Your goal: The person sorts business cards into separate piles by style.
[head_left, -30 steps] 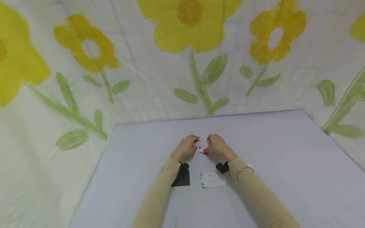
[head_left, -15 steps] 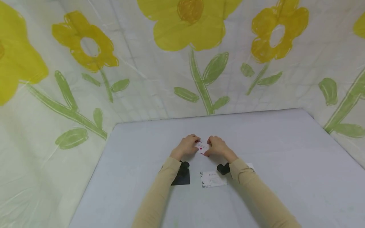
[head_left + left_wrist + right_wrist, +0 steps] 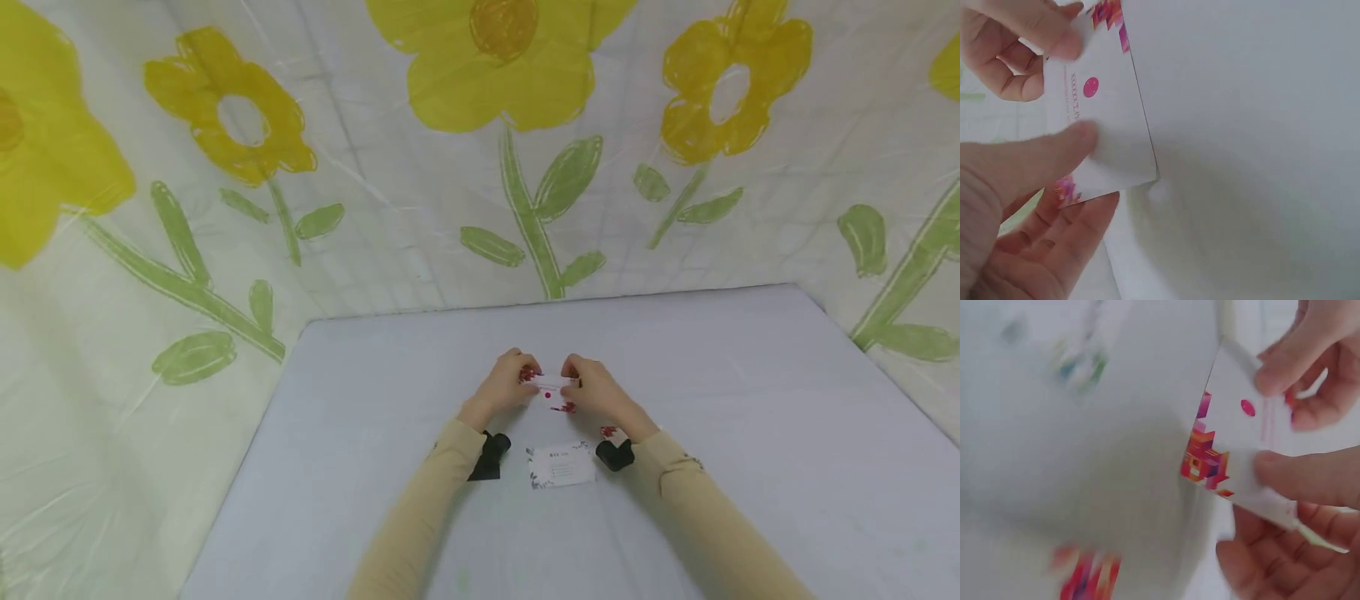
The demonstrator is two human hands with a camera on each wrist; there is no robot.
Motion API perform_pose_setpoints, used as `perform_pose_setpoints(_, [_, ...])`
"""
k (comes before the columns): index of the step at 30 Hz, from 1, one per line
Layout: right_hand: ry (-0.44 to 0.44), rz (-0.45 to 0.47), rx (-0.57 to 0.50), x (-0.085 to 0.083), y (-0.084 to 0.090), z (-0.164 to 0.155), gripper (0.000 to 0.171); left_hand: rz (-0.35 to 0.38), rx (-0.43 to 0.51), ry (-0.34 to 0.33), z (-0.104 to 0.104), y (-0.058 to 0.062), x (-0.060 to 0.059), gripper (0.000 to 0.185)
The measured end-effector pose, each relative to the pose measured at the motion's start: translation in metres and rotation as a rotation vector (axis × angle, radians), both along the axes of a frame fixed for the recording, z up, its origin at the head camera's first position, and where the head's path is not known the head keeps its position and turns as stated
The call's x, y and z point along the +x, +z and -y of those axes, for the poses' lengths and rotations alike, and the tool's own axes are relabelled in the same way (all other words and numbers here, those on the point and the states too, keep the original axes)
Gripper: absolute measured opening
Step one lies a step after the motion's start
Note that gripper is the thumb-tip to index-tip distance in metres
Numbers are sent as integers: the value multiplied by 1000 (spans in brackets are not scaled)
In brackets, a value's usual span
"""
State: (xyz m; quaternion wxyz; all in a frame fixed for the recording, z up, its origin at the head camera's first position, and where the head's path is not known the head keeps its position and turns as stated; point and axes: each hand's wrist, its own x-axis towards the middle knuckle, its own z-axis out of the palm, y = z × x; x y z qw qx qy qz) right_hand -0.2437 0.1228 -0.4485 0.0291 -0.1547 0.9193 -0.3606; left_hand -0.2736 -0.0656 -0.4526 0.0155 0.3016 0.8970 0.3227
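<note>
Both hands hold one white business card [image 3: 551,398] with red-pink geometric corners and a magenta dot. My left hand [image 3: 510,382] pinches its left end, thumb on the printed face and fingers behind. At the other end my right hand [image 3: 597,390] grips it the same way. The left wrist view shows the card [image 3: 1113,106] raised off the table, casting a shadow below. In the right wrist view the patterned corner of the card [image 3: 1210,456] points toward the table, and fingers [image 3: 1272,556] curl behind it.
On the table [image 3: 375,500] lie a white card with leafy corners [image 3: 562,467], a black card [image 3: 486,472] partly hidden by my left wrist, and a red-patterned card [image 3: 611,433] by my right wrist. A flowered curtain [image 3: 420,208] stands behind the table.
Both hands have shifted to the right with the business card, which now lies more level between them. The red-patterned card by my right wrist has come into sight.
</note>
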Motion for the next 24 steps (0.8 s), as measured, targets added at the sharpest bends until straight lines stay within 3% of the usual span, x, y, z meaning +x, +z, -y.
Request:
perform_pose_setpoints(3, [-6,-70,-77,6,1,-15,12,2,89,16,-9,4,7,13])
perform_pose_setpoints(8, [-25,-134,-102,19,10,-43,12,29,210,3,-26,17,27,15])
perform_pose_setpoints(12, [-58,-97,-75,33,15,-66,13,85,236,-7,-45,23,42,16])
perform_pose_setpoints(16, [-89,-38,-64,47,17,-86,15,140,198,-6,-64,23,54,17])
perform_pose_setpoints(24, [-123,66,-39,65,11,-103,17,274,187,61,-89,7,68,12])
